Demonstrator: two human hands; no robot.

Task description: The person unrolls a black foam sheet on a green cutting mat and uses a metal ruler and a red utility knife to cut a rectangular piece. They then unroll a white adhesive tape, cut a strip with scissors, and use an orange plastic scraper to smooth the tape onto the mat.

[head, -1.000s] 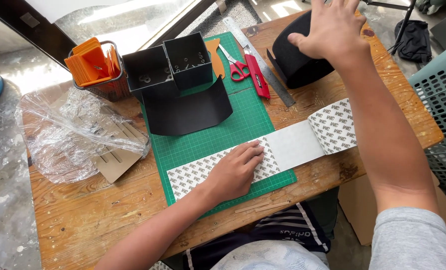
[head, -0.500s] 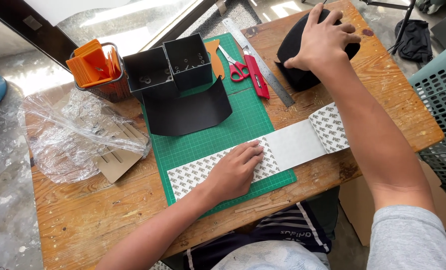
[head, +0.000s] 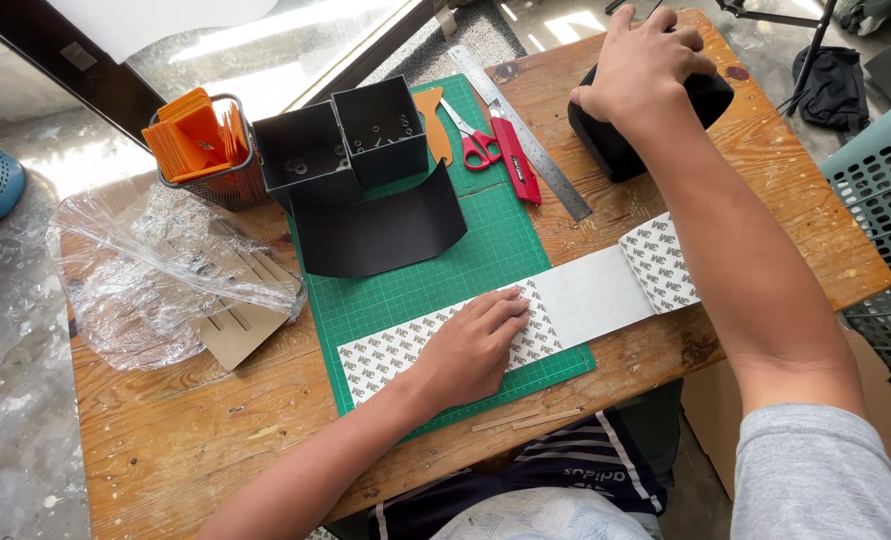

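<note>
Head view, looking down on a wooden table [head: 215, 440].

Left hand [head: 470, 345], near centre, lying flat with fingers together and stretched toward 2 o'clock, pressing down a long patterned strip [head: 395, 350] of backing paper. Strip running from 8 o'clock to 2 o'clock across the lower edge of a green cutting mat [head: 495, 250], with a plain white stretch [head: 595, 298] at 3 o'clock of the hand and a patterned end [head: 660, 265] beyond it, off the mat and on bare wood. Nothing pinched; palm and fingers simply resting on the paper.

Right hand [head: 645, 65], at 1 o'clock of the frame, spread over the top of a black rounded piece [head: 615, 145], fingers draped over its far side, thumb on the near side. Grip wrapping the piece loosely from above; cannot tell how firmly.

At 12 o'clock of the left hand: a curved black sheet [head: 380, 230] standing on the mat, two black open boxes [head: 340, 145] just behind it. At 11 o'clock: a wire basket of orange cards [head: 200, 145]. At 1 o'clock: red-handled scissors [head: 473, 140], a red cutter [head: 517, 160] beside them and a steel ruler [head: 525, 130] lying slantwise, partly on the mat. At 9 o'clock: crumpled clear plastic wrap [head: 145, 275] over a slotted cardboard piece [head: 240, 325]. Just below the mat at 5 o'clock: thin wooden slivers [head: 525, 420].
</note>
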